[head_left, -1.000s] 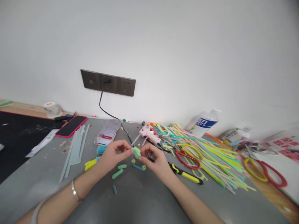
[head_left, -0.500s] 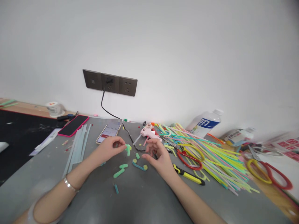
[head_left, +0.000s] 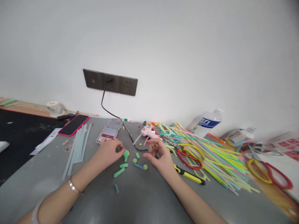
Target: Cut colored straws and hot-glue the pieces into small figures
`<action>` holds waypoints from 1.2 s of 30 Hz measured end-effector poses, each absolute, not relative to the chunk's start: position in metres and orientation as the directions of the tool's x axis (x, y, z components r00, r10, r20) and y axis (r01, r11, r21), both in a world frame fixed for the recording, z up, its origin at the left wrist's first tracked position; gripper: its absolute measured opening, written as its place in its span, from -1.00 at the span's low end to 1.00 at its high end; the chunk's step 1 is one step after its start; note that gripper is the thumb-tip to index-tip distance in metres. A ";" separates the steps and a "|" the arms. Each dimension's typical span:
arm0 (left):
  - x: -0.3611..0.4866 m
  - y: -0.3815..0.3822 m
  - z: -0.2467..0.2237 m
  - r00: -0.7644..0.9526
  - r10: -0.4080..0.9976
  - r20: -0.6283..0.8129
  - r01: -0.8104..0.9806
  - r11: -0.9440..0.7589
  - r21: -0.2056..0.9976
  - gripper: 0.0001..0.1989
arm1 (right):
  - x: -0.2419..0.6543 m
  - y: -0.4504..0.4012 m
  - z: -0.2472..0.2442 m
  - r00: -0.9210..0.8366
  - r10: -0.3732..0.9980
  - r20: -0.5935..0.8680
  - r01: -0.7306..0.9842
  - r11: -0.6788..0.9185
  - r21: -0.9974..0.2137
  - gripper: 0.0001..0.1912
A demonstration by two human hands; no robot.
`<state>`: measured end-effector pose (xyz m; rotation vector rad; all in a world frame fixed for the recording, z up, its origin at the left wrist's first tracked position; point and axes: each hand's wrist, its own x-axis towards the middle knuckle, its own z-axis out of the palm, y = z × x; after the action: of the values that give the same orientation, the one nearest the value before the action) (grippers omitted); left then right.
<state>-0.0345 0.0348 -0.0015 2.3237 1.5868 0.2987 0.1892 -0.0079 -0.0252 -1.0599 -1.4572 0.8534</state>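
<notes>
In the head view, the left hand's [head_left: 108,154] fingertips meet a small mint-green fuzzy cluster [head_left: 126,156]; whether they pinch it, I cannot tell. It sits between the hands, well apart from the right hand [head_left: 161,157], whose parted thumb and fingers are near a blue fuzzy strip with yellow-green coiled ends [head_left: 139,166].

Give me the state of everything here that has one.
Left hand, bent at green piece, grip unclear
Right hand, open, fingers bent
Blue strip, ends coiled
Pale phone, screen lit
Pink phone, screen dark
Plug, in socket
Bottle, capped
Knife, blade unseen
Scissors by knife, opening unclear
</notes>
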 end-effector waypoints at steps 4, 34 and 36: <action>-0.039 0.036 -0.001 0.378 0.924 0.063 0.873 -0.378 0.308 -0.68 | 0.190 -0.008 -0.023 0.008 0.938 0.347 0.160 0.341 -0.926 -0.64; -0.030 0.020 -0.006 0.585 0.654 0.480 0.586 -0.750 0.308 -0.57 | 0.187 -0.015 -0.021 -0.433 0.862 0.263 0.724 0.506 -0.469 -0.72; -0.029 0.020 -0.006 0.585 0.650 0.485 0.584 -0.753 0.303 -0.58 | 0.187 -0.015 -0.021 -0.423 0.870 0.253 0.740 0.493 -0.457 -0.71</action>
<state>-0.0286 0.0202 -0.0064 2.6969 1.0535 0.8948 0.1873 -0.0145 -0.0214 -1.3287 -2.2856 0.3821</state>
